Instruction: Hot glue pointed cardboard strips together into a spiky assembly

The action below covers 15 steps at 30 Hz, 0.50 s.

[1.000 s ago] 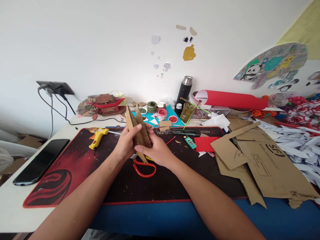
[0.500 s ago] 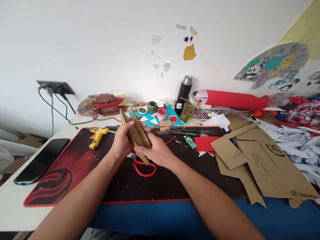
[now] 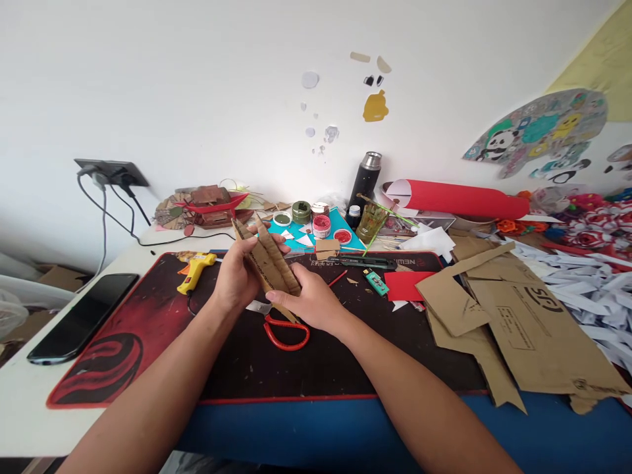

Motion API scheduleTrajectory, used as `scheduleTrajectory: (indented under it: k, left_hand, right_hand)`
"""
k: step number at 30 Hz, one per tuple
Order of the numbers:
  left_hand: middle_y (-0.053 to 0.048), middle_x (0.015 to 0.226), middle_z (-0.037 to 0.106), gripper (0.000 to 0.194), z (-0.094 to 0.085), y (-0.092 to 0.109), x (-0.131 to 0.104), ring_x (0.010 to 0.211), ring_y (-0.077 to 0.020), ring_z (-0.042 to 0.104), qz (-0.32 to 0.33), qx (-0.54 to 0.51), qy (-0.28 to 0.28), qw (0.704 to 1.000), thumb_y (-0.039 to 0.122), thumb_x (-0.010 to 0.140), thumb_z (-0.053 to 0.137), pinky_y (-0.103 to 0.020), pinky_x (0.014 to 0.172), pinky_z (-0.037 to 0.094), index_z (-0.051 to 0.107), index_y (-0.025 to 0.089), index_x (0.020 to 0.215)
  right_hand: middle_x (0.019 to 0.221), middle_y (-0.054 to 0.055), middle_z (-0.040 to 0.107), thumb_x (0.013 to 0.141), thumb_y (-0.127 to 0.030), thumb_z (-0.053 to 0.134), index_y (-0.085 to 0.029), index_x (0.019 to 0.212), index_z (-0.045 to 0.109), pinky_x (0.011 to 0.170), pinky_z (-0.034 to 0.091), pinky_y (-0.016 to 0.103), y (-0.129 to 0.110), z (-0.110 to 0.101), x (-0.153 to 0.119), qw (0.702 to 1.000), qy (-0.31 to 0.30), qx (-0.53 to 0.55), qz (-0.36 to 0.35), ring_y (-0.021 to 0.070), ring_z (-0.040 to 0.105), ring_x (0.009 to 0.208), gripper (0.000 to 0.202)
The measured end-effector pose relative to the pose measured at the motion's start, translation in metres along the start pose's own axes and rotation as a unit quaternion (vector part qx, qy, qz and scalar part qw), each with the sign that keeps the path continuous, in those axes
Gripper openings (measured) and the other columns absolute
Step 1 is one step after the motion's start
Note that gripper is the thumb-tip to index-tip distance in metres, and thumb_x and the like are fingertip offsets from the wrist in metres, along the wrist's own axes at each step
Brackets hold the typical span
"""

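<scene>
Between my two hands is a folded piece of cardboard [image 3: 274, 262], long and narrow, with pointed far ends and corrugated edges showing. My left hand [image 3: 240, 266] wraps its left side, thumb along the near face and fingertips showing past the far side. At the lower right end, my right hand [image 3: 312, 299] grips it with the thumb across the front. Directly beneath lie scissors [image 3: 288, 345] with red handles, their blades partly covered by the cardboard and my hands.
A yellow glue gun [image 3: 196, 271] and a phone [image 3: 83, 318] lie left. Behind are paint jars [image 3: 321, 226], a black flask [image 3: 364, 179] and a utility knife [image 3: 363, 261]. Cardboard sheets [image 3: 543, 336], red paper [image 3: 409, 284] and white paper strips [image 3: 582, 283] cover the right.
The cardboard has tilted slightly in my hands, its left panel turning more edge-on. More of the scissors shows below. Both hands keep their grip.
</scene>
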<state>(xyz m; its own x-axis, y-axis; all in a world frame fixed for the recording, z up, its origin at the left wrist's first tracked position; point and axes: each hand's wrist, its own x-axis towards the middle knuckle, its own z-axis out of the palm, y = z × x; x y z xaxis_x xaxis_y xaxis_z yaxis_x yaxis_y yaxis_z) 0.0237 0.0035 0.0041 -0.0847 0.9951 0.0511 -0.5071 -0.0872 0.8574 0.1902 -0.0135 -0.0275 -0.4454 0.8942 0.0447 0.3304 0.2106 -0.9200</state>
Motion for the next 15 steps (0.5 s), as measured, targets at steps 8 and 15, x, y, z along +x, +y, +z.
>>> scheduleTrajectory:
  k: [8,15]
  left_hand:
    - [-0.006,0.099,0.081,0.043,0.001,0.001,0.000,0.101,-0.0336,0.079,-0.014,-0.016,-0.018,1.000,0.039,0.076,0.073,-0.044,0.083,0.065,0.067,0.023,0.116]
    - [-0.008,0.112,0.079,0.049,0.001,-0.017,-0.001,0.106,-0.0305,0.077,-0.007,0.044,-0.015,0.999,0.048,0.080,0.085,-0.042,0.090,0.063,0.066,0.022,0.117]
  right_hand:
    - [0.089,0.000,0.070,0.089,-0.061,0.078,-0.025,0.095,0.056,0.068,0.047,0.034,0.004,0.002,0.000,1.000,-0.001,-0.013,-0.005,0.0233,0.066,0.078,0.042]
    - [0.114,0.008,0.078,0.089,-0.054,0.081,-0.025,0.118,0.065,0.084,0.055,0.042,0.002,-0.004,0.003,0.998,0.055,0.002,0.024,0.0304,0.074,0.103,0.044]
